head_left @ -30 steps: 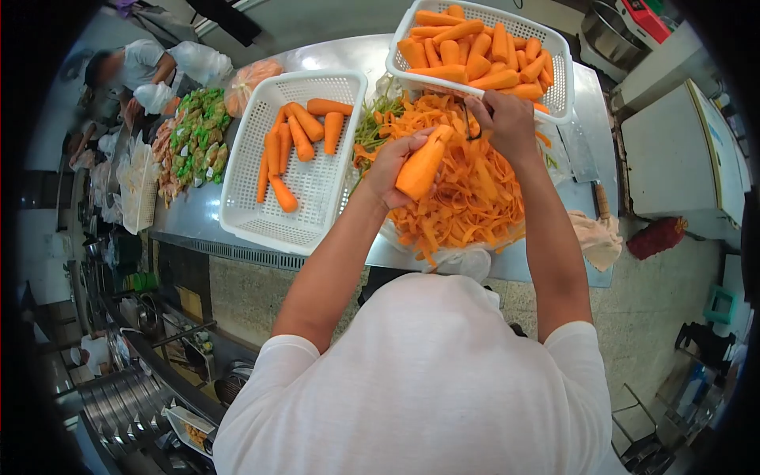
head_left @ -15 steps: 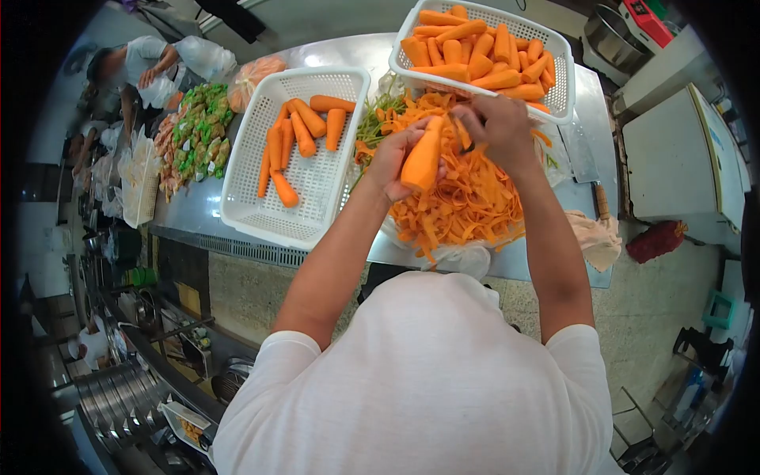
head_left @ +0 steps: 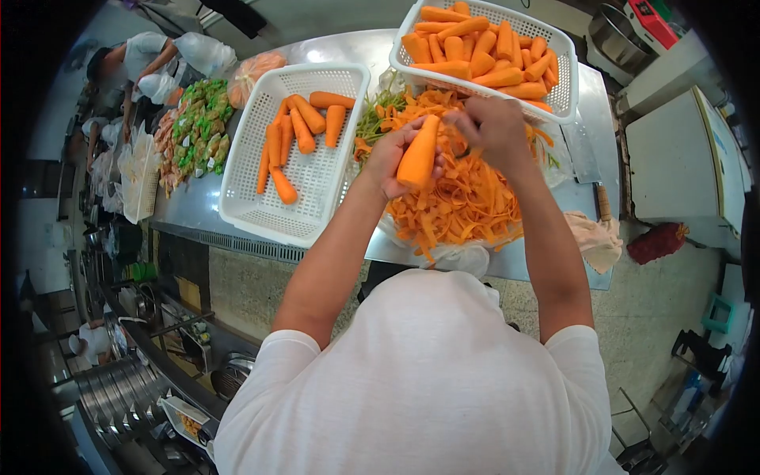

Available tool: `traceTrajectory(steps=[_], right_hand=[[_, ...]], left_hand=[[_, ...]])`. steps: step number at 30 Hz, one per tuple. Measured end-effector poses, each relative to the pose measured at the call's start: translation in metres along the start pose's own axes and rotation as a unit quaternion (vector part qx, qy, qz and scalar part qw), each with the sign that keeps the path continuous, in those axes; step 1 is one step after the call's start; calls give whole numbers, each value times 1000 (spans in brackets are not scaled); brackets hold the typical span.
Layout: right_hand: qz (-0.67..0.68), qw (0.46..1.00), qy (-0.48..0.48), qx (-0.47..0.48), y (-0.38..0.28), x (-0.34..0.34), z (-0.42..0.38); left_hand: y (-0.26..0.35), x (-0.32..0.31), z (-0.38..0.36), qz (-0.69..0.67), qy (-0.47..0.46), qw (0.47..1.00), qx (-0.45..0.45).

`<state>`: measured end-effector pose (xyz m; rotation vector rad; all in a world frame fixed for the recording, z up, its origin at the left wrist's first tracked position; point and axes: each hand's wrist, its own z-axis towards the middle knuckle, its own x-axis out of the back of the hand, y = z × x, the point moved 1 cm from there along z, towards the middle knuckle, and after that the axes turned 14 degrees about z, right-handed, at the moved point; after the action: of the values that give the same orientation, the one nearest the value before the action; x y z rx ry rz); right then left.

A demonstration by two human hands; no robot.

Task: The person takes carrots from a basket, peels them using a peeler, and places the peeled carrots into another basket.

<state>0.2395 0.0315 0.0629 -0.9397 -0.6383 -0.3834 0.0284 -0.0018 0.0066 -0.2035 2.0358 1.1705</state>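
Observation:
My left hand (head_left: 385,162) is closed around a peeled carrot (head_left: 419,156), its thick end tilted down toward me. To its right, my right hand (head_left: 500,129) is curled, with blurred fingers, around a small peeler (head_left: 464,150) that is mostly hidden. Beneath both hands spreads a heap of orange carrot peelings (head_left: 467,202). Left of the heap, several carrots lie in a white perforated basket (head_left: 307,218). Beyond my right hand, another white basket (head_left: 564,103) is piled with carrots.
Right of the heap lies a knife (head_left: 584,158) with a wooden handle, near a crumpled cloth (head_left: 594,240). Green stems (head_left: 374,123) stick out beside the peelings. Farther left are green-and-tan packets (head_left: 202,131) and a co-worker (head_left: 146,59) bending over the table.
The carrot in my left hand has tilted and shifted slightly left. My right hand has moved a little, staying beside the carrot. The co-worker's arm at the left has shifted.

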Motion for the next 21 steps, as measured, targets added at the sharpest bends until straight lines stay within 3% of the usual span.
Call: traceTrajectory(steps=[1, 2, 4, 5, 7, 8, 10, 12, 14, 16, 17, 19, 21], right_hand=[[38, 997, -26, 62, -14, -4, -5], [38, 997, -24, 60, -24, -11, -8], [56, 974, 32, 219, -36, -25, -16], [55, 974, 35, 215, -22, -27, -13], [39, 994, 34, 100, 23, -26, 5], [39, 994, 35, 99, 32, -19, 7], [-42, 998, 34, -32, 37, 1, 16], [-25, 999, 27, -35, 21, 3, 7], [8, 992, 26, 126, -14, -3, -6], [45, 987, 2, 154, -34, -14, -12], [50, 980, 26, 192, -30, -24, -11], [54, 971, 51, 227, -10, -28, 0], [-43, 993, 53, 95, 28, -14, 16]], left_hand=[[2, -2, 3, -11, 21, 1000, -8], [2, -4, 5, -9, 20, 1000, -6], [8, -20, 4, -64, 63, 995, 35], [7, -16, 2, -63, 62, 995, 38], [7, -3, -3, 52, -35, 996, 58], [5, -5, -5, 52, -36, 996, 59], [6, -12, -8, 18, -37, 998, 50], [8, -19, -7, 27, -13, 999, 29], [10, -32, -6, 34, 13, 999, 14], [16, -47, -1, -46, 120, 991, 37], [15, -39, 1, -43, 117, 991, 39], [10, -15, -1, 45, -15, 998, 36], [7, 2, -5, 37, -51, 997, 44]])
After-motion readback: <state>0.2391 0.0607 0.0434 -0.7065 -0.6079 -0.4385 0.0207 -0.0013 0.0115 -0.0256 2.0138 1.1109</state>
